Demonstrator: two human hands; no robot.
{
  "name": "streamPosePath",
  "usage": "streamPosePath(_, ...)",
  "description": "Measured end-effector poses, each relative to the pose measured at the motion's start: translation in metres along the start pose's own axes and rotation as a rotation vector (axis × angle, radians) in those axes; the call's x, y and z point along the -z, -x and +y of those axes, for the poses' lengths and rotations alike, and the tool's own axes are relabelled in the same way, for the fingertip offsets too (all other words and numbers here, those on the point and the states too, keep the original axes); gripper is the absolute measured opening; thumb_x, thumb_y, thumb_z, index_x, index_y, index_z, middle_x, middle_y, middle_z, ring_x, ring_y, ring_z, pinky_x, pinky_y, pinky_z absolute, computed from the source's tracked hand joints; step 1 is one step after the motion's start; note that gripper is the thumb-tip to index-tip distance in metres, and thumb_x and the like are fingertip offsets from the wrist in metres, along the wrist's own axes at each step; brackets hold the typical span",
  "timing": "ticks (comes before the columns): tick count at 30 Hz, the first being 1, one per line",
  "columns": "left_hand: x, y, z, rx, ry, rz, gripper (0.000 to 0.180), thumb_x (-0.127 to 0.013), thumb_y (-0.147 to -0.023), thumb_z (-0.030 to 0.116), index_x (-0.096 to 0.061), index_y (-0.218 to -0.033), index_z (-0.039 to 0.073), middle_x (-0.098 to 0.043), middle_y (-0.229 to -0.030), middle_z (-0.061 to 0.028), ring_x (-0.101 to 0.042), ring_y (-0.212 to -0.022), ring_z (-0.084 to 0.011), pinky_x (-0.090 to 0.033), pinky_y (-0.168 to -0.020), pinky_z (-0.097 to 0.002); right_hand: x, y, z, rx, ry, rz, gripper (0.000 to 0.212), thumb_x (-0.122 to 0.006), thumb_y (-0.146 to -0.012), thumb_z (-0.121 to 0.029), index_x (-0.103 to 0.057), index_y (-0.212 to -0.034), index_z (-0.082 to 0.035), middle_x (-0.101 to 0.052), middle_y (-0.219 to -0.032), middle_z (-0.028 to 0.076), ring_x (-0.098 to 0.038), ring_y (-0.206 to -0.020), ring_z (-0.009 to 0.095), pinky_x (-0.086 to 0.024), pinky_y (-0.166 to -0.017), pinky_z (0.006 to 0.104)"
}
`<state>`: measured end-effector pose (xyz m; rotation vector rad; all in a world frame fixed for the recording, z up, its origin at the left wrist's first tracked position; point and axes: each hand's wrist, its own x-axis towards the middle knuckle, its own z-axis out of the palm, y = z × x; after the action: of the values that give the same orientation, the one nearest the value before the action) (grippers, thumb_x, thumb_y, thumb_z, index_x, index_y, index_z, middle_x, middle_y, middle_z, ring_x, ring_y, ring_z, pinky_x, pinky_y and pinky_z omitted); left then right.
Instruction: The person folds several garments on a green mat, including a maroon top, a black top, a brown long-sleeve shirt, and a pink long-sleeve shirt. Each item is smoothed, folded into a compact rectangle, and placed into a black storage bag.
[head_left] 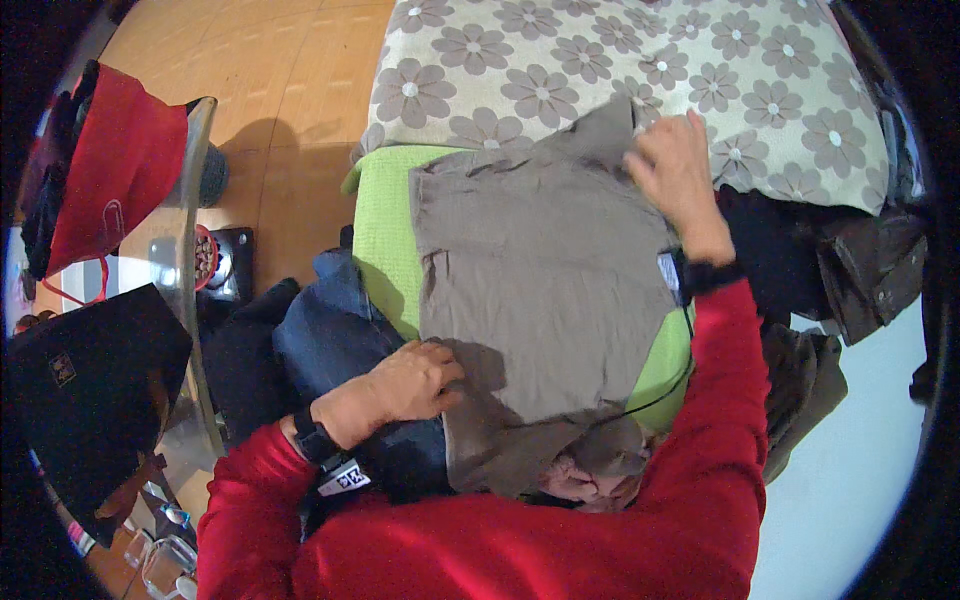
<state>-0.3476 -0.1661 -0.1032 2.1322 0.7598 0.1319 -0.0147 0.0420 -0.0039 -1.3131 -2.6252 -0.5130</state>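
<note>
A grey-brown cloth garment (530, 270), perhaps a shirt, lies spread over a light green textured cover (380, 250) in front of me. My left hand (418, 380) is closed on the garment's near left edge, fingers curled into the fabric. At the far right corner, my right hand (680, 175) has its fingers bent and pinched on the cloth, which rises there in a pointed fold. Wrinkles run across the garment. Its near end bunches close to my body, beside a crumpled pinkish-brown cloth (600, 470).
A flower-patterned cushion or bedding (590, 70) lies at the far side. Dark blue clothing (330, 310) is on the left, dark garments (870, 260) on the right. A glass table (200, 300) at left carries a red bag (120, 160) and a black bag (100, 390).
</note>
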Motion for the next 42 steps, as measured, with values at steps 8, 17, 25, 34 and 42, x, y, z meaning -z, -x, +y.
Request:
streamPosePath(8, -0.005, 0.002, 0.0, 0.01, -0.029, -0.018, 0.028, -0.06, -0.077, 0.029, -0.063, -0.092, 0.006, -0.059, -0.092, -0.0122, -0.056, -0.094, -0.03, -0.043, -0.084, -0.0405, -0.009, 0.114, -0.119, 0.075, -0.211, -0.329, 0.017, -0.062, -0.073, -0.022, -0.063, -0.084, -0.01, -0.059, -0.076, 0.006, -0.055, -0.095, 0.023, -0.03, -0.1, 0.0495)
streamPosePath(17, -0.005, 0.002, -0.001, -0.01, -0.016, 0.005, 0.029, -0.061, -0.076, 0.024, -0.062, -0.095, 0.003, -0.059, -0.091, -0.0147, -0.057, -0.089, -0.0327, -0.045, -0.081, -0.0414, -0.073, 0.058, -0.107, -0.486, -0.39, 0.048, 0.041, -0.056, -0.082, -0.029, -0.052, -0.118, -0.012, -0.048, -0.122, 0.014, -0.043, -0.116, 0.032, -0.03, -0.098, 0.0518)
streamPosePath(25, -0.006, 0.002, 0.0, -0.035, 0.0, 0.063, 0.027, -0.062, -0.076, 0.022, -0.062, -0.094, 0.003, -0.059, -0.089, -0.0144, -0.057, -0.089, -0.0324, -0.046, -0.08, -0.0411, -0.111, 0.069, -0.139, -0.602, -0.196, -0.154, 0.051, -0.05, -0.086, -0.035, -0.041, -0.132, -0.016, -0.034, -0.14, 0.012, -0.026, -0.131, 0.033, -0.022, -0.102, 0.0556)
streamPosePath(34, -0.007, 0.002, -0.002, -0.036, -0.034, 0.032, 0.027, -0.061, -0.076, 0.023, -0.061, -0.092, 0.002, -0.059, -0.087, -0.0163, -0.057, -0.086, -0.0342, -0.046, -0.077, -0.0417, -0.091, 0.115, -0.134, -0.618, -0.115, -0.247, 0.058, -0.05, -0.086, -0.036, -0.031, -0.138, -0.016, -0.024, -0.145, 0.012, -0.022, -0.133, 0.031, -0.021, -0.104, 0.0534)
streamPosePath(42, -0.012, 0.008, -0.001, -0.036, -0.1, 0.043, 0.027, -0.06, -0.077, 0.023, -0.062, -0.095, 0.002, -0.06, -0.09, -0.0157, -0.057, -0.088, -0.0341, -0.046, -0.079, -0.0406, -0.055, 0.165, -0.161, -0.654, -0.329, -0.252, 0.051, -0.054, -0.085, -0.031, -0.042, -0.131, -0.011, -0.031, -0.14, 0.018, -0.03, -0.129, 0.034, -0.028, -0.103, 0.0476)
